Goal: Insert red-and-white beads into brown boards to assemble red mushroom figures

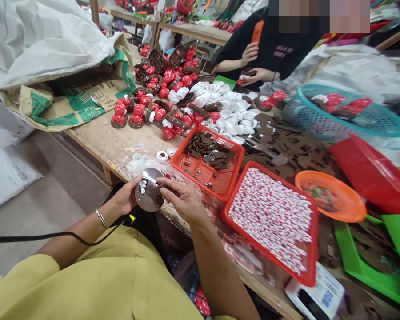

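Note:
My left hand (128,195) grips the edge of a round, shiny brown plastic disc (143,202) near the table's front edge. Small white pieces (143,186) sit on the disc's left side. Over its right side, the fingers of my right hand (183,200) pinch a small dark brown piece (156,191), partly hidden by the fingers. Just beyond the disc lies a white round part with a brown centre (162,155). A red basket (225,195) of flat brown pieces (210,151) stands to the right of my hands.
A red tray (227,214) full of small white-and-red pieces stands right of the basket. Behind are red figures on brown bases (138,116) and piled white parts (235,113). An orange dish (356,209) and blue basket (293,120) stand right. A co-worker (250,58) sits opposite.

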### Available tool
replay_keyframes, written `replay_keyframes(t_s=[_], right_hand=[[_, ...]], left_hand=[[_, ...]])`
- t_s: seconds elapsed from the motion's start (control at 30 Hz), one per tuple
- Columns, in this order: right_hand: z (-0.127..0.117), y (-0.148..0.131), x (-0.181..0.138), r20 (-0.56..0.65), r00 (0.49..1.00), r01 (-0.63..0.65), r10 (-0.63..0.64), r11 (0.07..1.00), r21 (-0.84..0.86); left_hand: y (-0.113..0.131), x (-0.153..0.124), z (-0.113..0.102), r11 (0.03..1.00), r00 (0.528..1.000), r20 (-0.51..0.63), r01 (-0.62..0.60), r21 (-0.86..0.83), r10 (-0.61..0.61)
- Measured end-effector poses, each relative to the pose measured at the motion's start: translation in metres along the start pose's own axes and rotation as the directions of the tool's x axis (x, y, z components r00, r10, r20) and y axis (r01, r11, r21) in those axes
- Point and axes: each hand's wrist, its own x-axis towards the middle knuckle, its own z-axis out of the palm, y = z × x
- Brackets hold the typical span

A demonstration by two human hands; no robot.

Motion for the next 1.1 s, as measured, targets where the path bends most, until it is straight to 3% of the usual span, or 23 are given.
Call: replay_keyframes(t_s=[0.2, 0.33, 0.4, 0.47, 0.53, 0.63, 0.7, 1.1], right_hand=[[0.009, 0.011, -0.003, -0.244, 0.970, 0.036, -0.002, 0.990, 0.136], [0.018, 0.015, -0.013, -0.271, 0.962, 0.017, -0.015, 1.000, 0.007], [0.023, 0.016, -0.017, -0.248, 0.961, 0.081, -0.118, 0.984, -0.157], [0.028, 0.018, -0.020, -0.205, 0.930, 0.210, -0.304, 0.901, -0.380], [0.032, 0.020, -0.020, -0.147, 0.862, 0.311, -0.485, 0.736, -0.601], [0.039, 0.023, -0.019, -0.070, 0.763, 0.318, -0.642, 0.469, -0.824], [0.042, 0.024, -0.018, -0.043, 0.730, 0.301, -0.682, 0.378, -0.876], [0.053, 0.025, -0.010, -0.064, 0.678, 0.329, -0.732, 0.381, -0.864]], left_hand=[[-0.003, 0.003, -0.001, 1.000, 0.998, -0.055, 0.008, -0.018, -0.009], [-0.004, 0.003, -0.001, 0.999, 0.999, -0.054, -0.006, -0.043, 0.004], [-0.005, 0.004, -0.001, 0.999, 0.999, -0.040, -0.021, -0.050, 0.019], [-0.006, 0.005, -0.002, 0.998, 0.999, -0.037, -0.041, -0.055, 0.039], [-0.008, 0.005, -0.002, 0.996, 0.997, -0.043, -0.065, -0.056, 0.063], [-0.011, 0.006, -0.003, 0.994, 0.993, -0.056, -0.103, -0.045, 0.100], [-0.012, 0.005, -0.003, 0.991, 0.990, -0.069, -0.127, -0.034, 0.125], [-0.014, -0.002, 0.005, 0.988, 0.988, -0.068, -0.143, -0.066, 0.139]])
